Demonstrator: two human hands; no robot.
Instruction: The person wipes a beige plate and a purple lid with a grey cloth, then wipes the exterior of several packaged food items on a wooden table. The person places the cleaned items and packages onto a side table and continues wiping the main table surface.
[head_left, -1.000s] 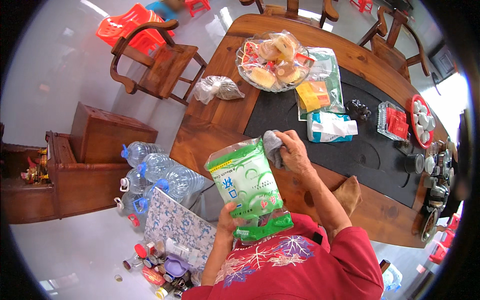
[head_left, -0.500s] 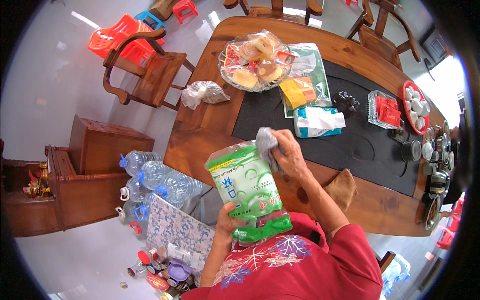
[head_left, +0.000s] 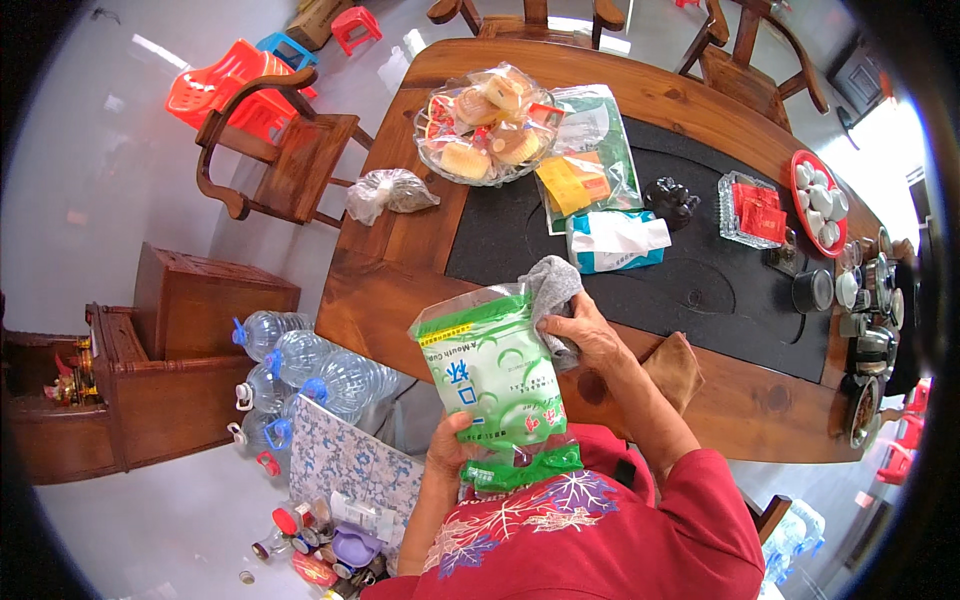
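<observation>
My left hand point(head_left: 449, 446) grips the lower left edge of a green and white plastic package point(head_left: 492, 385), thumb on its front. The package is held tilted above my lap, in front of the table's near edge. In my right hand point(head_left: 590, 335) is a bunched grey cloth point(head_left: 551, 292), its fingers closed round it. The cloth lies against the package's upper right edge. My right palm and some fingertips are hidden.
On the wooden table point(head_left: 400, 245) stand a glass bowl of wrapped cakes point(head_left: 465, 160), a tissue pack point(head_left: 612, 243), a red tray of cups point(head_left: 818, 205) and a brown cloth point(head_left: 675, 372). Large water bottles point(head_left: 310, 355) crowd the left, beside a wooden chair point(head_left: 295, 165).
My right hand has moved slightly down with the grey cloth, which now drapes over the package's upper right edge. The package is held nearly in place. The view has shifted slightly.
</observation>
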